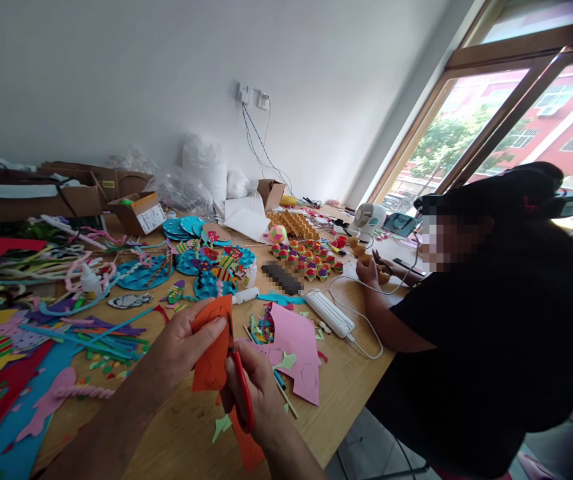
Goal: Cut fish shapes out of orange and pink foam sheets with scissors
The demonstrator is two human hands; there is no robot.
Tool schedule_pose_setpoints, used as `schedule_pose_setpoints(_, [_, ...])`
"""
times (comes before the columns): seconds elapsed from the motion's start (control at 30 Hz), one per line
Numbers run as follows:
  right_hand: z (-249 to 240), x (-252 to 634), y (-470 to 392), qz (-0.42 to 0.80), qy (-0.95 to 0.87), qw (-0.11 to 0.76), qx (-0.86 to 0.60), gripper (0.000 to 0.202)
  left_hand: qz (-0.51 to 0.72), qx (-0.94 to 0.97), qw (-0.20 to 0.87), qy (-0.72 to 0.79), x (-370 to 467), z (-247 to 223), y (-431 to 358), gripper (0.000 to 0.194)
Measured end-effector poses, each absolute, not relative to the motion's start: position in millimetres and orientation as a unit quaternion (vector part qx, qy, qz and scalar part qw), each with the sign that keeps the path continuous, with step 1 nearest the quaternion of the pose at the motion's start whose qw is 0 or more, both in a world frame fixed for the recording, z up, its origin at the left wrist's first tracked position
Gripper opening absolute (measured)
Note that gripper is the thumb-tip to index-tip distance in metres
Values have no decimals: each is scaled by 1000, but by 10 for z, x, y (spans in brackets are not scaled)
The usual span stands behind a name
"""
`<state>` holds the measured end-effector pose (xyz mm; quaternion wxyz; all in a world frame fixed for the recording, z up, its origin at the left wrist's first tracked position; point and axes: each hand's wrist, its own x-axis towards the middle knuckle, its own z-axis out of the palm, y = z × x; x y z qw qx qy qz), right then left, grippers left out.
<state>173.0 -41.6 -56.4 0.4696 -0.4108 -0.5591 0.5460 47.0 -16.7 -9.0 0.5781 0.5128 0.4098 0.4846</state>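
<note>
My left hand (191, 337) grips a sheet of orange craft foam or paper (211, 373) with dark outlines drawn on it, thumb on its upper part. Red-handled scissors (244, 393) are in my right hand (261, 383), fingers wrapped through the loops. Their dark blades lie at the right edge of the orange sheet; how far apart they stand is hard to make out. Another orange piece (246, 443) hangs or lies below my right hand. Just to the right is a pink sheet (299, 350) with pencil outlines, a pale green star-like scrap (286, 361) beside it.
A co-worker in black (486, 333) sits at the right, hands on a cardboard piece. Between us lie a white power strip (330, 312) and its cable. Blue discs (144, 272), painted egg-carton cups (311, 257), foam strips and pipe cleaners cover the table. Boxes (139, 212) stand along the wall.
</note>
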Motion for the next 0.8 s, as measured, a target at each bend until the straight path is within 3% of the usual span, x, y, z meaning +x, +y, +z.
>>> schedule_pose_setpoints(0.57, [-578, 1764, -441, 552, -555, 465, -413, 53, 476, 492, 609, 402, 457, -104, -162, 19])
schedule_pose_setpoints(0.8, [-603, 1761, -447, 555, -551, 466, -414, 50, 489, 513, 566, 421, 445, -98, -162, 19])
